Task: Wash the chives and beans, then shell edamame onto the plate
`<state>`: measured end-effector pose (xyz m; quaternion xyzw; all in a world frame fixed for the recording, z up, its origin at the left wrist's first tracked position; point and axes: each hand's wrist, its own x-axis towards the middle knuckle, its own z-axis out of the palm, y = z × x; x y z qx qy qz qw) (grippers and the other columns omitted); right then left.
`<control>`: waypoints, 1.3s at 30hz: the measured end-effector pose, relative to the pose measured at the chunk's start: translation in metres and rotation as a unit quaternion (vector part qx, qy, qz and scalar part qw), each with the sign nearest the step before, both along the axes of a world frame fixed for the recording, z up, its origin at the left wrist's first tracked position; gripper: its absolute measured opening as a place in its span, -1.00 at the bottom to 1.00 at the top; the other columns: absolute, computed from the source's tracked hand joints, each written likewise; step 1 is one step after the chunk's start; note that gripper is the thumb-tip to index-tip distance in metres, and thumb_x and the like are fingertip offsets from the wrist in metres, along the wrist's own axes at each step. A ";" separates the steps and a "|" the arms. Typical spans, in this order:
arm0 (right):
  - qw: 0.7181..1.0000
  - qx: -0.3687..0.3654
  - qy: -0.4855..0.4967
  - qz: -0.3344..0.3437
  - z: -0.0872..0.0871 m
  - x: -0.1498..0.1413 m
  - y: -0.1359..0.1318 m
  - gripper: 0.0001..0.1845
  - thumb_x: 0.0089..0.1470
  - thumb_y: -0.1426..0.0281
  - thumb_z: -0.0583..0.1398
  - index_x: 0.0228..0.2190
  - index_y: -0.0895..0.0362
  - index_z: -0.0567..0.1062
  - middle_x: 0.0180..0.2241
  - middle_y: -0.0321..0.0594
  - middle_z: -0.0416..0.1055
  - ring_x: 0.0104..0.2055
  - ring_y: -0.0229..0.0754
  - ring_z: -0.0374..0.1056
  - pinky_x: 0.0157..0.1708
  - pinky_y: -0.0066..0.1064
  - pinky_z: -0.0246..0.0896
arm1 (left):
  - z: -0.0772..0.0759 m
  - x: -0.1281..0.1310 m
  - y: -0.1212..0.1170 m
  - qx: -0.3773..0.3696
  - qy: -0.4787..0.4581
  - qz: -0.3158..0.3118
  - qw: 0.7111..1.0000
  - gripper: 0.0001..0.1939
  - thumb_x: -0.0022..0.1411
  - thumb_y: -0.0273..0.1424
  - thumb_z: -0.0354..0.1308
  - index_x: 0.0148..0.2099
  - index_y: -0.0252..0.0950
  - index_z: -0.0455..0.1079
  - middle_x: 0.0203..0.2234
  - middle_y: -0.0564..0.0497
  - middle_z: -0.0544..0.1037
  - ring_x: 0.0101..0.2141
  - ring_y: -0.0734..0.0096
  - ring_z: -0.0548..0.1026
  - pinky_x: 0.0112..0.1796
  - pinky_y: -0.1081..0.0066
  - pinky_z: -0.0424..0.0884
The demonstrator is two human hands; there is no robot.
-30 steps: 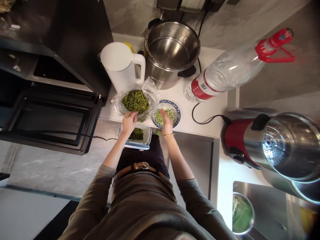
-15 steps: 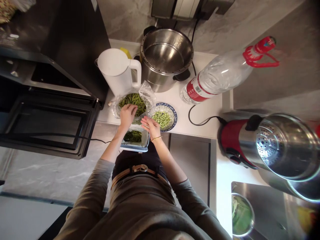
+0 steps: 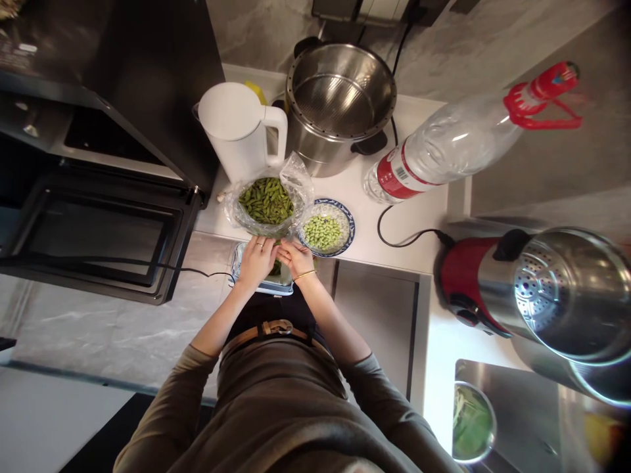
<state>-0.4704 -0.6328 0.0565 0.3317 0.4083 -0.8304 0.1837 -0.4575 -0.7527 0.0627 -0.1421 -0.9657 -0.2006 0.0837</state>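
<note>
White counter [image 3: 397,257]: open strip along front edge, rightward. One bottle [image 3: 458,148]; red label [image 3: 394,176], barcode, lettering unreadable. One clear bag [image 3: 298,176], green pods [image 3: 266,200]. One blue-rimmed plate [image 3: 351,230] beside bag, shelled beans [image 3: 323,231]. One container [image 3: 271,289], below edge. Left hand [image 3: 257,259], right hand [image 3: 294,259] above it, fingertips together; cannot tell on what.

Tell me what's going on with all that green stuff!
A person's left hand and right hand are close together above a container. Whatever is between their fingers is too hidden to tell. Just beyond, green pods lie in an open plastic bag. Beside it, green beans lie on a blue-rimmed plate.
</note>
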 end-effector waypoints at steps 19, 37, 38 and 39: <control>0.993 0.030 0.052 0.106 -0.019 0.025 0.023 -0.58 -0.54 0.15 0.48 -0.58 0.15 0.60 -0.55 -0.29 0.55 -0.47 -0.19 0.49 -0.18 -0.18 0.47 | -0.004 0.007 -0.006 0.080 -0.190 -0.089 0.975 -0.77 0.31 -0.44 -0.08 -0.35 -0.26 0.37 -0.44 -0.02 0.48 -0.28 0.31 0.43 -0.25 0.36 0.34; 0.966 -0.041 -0.010 0.254 -0.027 0.025 0.043 -0.64 -0.35 0.26 0.47 -0.53 0.24 0.56 -0.55 -0.11 0.56 -0.53 -0.19 0.51 -0.47 -0.43 0.46 | -0.010 0.002 -0.035 0.000 -0.182 -0.072 0.981 -0.73 0.30 -0.39 -0.06 -0.31 -0.25 0.47 -0.42 -0.05 0.55 -0.34 0.30 0.47 -0.27 0.36 0.36; 0.972 -0.047 -0.014 0.228 -0.028 0.026 0.042 -0.67 -0.32 0.27 0.46 -0.51 0.22 0.56 -0.53 -0.12 0.57 -0.51 -0.18 0.52 -0.44 -0.43 0.46 | -0.012 0.003 -0.036 -0.009 -0.206 -0.087 0.975 -0.75 0.28 -0.38 -0.02 -0.32 -0.23 0.49 -0.43 -0.04 0.55 -0.35 0.30 0.48 -0.27 0.36 0.36; 0.978 -0.051 -0.017 0.201 -0.028 0.027 0.040 -0.70 -0.28 0.28 0.45 -0.50 0.20 0.56 -0.51 -0.14 0.58 -0.48 -0.18 0.53 -0.41 -0.42 0.46 | -0.015 0.005 -0.036 -0.017 -0.227 -0.103 0.968 -0.77 0.26 -0.37 0.01 -0.31 -0.22 0.51 -0.43 -0.03 0.56 -0.34 0.29 0.48 -0.26 0.36 0.37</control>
